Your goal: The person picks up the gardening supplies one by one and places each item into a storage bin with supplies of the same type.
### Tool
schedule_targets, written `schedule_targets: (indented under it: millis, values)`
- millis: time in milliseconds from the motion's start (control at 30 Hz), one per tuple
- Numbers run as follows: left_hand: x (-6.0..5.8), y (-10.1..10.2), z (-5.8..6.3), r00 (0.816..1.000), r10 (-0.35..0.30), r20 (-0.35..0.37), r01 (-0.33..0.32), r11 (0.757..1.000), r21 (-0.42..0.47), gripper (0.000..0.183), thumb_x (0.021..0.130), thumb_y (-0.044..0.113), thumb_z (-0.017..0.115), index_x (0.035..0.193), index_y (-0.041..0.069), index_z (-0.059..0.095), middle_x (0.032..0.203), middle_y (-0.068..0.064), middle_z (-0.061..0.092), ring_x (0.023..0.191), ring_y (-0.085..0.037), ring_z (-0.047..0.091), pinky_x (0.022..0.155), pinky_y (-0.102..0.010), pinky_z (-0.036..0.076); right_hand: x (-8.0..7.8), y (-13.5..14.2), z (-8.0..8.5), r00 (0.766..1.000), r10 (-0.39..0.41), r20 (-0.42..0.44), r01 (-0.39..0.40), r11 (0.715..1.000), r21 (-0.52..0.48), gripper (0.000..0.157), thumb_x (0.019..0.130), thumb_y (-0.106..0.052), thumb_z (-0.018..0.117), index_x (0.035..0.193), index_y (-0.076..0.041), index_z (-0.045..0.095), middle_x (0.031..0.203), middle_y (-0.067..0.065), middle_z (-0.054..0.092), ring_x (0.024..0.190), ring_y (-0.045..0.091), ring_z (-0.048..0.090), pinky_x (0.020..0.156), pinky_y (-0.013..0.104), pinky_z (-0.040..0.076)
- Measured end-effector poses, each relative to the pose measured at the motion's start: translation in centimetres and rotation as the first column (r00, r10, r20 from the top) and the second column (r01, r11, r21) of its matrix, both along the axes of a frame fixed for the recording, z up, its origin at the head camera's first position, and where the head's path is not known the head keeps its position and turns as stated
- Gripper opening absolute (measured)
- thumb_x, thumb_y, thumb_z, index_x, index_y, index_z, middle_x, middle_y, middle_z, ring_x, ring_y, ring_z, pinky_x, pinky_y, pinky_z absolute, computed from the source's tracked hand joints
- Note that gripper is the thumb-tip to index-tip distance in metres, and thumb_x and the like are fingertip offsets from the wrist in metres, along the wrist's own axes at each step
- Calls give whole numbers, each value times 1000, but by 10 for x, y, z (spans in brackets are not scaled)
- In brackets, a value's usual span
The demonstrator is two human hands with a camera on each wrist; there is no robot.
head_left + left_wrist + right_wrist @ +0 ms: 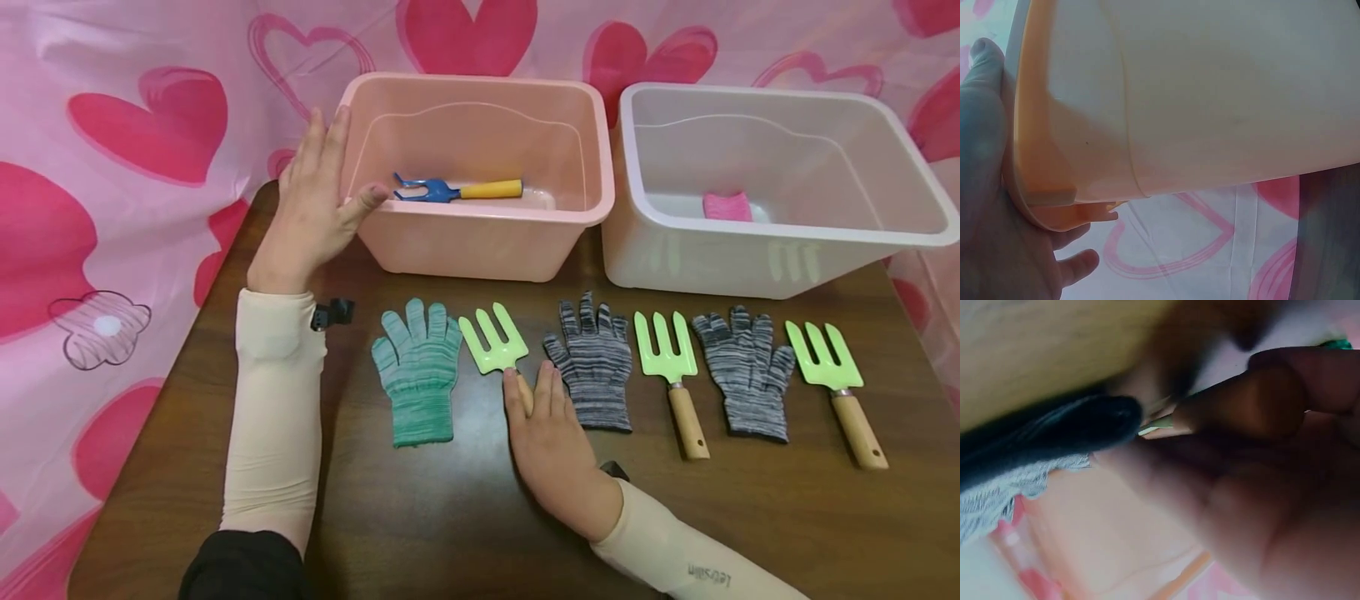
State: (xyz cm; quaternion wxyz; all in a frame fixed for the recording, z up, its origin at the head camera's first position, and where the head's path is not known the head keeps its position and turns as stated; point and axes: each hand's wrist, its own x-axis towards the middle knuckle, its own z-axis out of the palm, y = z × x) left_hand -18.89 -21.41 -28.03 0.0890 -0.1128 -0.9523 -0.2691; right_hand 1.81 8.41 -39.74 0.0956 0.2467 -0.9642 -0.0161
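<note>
My left hand (307,196) rests at the left end of the pink bin (480,210), fingers straight and thumb over the front rim. The left wrist view shows this hand (991,156) against the bin's rim. My right hand (555,450) lies low over the table, pinching the wooden handle of a light-green hand fork (497,342) between thumb and fingers. In the right wrist view the handle's end (1266,403) sits within the hand, partly dark. The fork lies between a green knit glove (420,375) and a grey striped glove (596,367), which is close beside my fingers.
Inside the pink bin lies a blue fork-like tool (438,190) with a yellow handle. The whitish bin (780,233) at the right holds a pink ribbed piece (727,207). Another green fork (667,358), a grey glove (742,375) and a third green fork (828,362) line the table's right side.
</note>
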Motion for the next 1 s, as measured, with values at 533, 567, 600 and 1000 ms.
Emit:
schedule_targets:
  millis: [533,567,600,1000]
  values:
    - [0,1,0,1000,9,14,-9,1000,-7,99,89,81,39,164,29,0,169,-6,-8,153,-26,-6,120,-53,-1,-24,19,20,994,-27,-101,-3,958,-288,27,78,-9,70,96,0,52,56,8,44,34,21,41,27,35,32]
    - [0,1,0,1000,7,13,-7,1000,-7,99,89,81,39,164,29,0,169,-6,-8,153,-26,-6,120,-53,-1,-26,20,20,993,-27,-116,-9,956,-294,26,80,-10,72,93,-1,51,54,6,42,33,20,40,27,35,30]
    - [0,1,0,1000,6,12,-6,1000,-5,99,89,80,39,164,29,0,169,-7,-7,153,-27,-6,120,-53,-1,-28,21,21,991,-26,-128,-14,954,-298,27,83,-13,74,91,-2,50,52,5,42,32,21,40,26,35,29]
    - [1,2,1,999,23,38,-23,1000,-3,96,91,77,41,164,30,0,169,-6,-7,153,-23,-8,120,-53,-1,-40,36,32,993,-16,-113,-11,972,-234,18,94,-7,64,90,1,48,62,10,47,44,29,50,31,40,35]
